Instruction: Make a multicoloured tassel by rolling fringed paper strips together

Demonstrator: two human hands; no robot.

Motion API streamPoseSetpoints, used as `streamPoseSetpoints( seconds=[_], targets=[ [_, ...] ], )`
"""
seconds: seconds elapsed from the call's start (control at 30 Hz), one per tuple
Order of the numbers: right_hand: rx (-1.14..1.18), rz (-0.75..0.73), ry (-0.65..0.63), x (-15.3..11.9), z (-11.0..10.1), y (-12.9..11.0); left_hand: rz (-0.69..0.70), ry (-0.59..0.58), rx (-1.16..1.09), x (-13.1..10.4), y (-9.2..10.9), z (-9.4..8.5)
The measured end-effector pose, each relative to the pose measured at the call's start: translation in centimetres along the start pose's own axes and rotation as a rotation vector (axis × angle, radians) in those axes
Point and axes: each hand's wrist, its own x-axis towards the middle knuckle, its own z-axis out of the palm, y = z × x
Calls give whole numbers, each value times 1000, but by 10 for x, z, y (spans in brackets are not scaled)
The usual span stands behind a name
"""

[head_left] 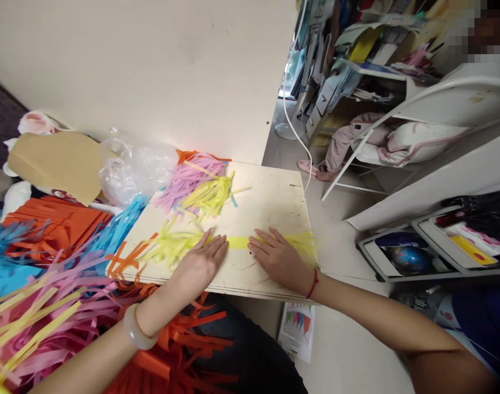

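Observation:
A strip of yellow tissue paper (238, 242) with fringed ends lies flat across a small cream board (270, 189). My left hand (204, 258) rests palm down on the strip's left part, fingers stretched out; loose yellow fringe spreads beside it. On the strip's right part lies my right hand (274, 256), also flat with fingers extended. Yellow fringe continues past the right hand to the board's edge. Behind my hands sits a pile of finished-looking tassels, pink (188, 178) and yellow (211, 197), with some orange at the back.
Orange paper fringe (57, 224), blue fringe (12, 273) and pink fringe (69, 306) heap at the left. A clear plastic bag (135, 169) and brown paper (59, 161) lie behind them. A person sits on a white chair (430, 109) at the right, near a cart (430, 246).

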Motion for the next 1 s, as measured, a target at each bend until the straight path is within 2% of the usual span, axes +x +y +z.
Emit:
streamPoseSetpoints(
  seconds=[0.13, 0.3, 0.4, 0.5, 0.6, 0.8, 0.9, 1.0],
  targets=[
    [24, -24, 6, 27, 0, -3, 77, 30, 109, 17, -4, -6],
    [9, -96, -60, 43, 6, -3, -3, 105, 15, 21, 0, -12],
    [39, -120, -67, 42, 7, 5, -16, 59, 34, 20, 1, -14],
    [153, -74, -20, 43, 7, 9, 10, 11, 91, 22, 0, -12],
    [168, -58, 17, 46, 7, 7, 40, 57, 142, 23, 1, -8],
    [39, -165, 63, 32, 8, 9, 10, 113, 160, 11, 5, -8],
    [85, -133, 118, 20, 7, 18, -32, 129, 122, 4, 5, -8],
    [117, -63, 144, 20, 5, 20, -73, 137, 69, 3, 4, -8]
  ],
)
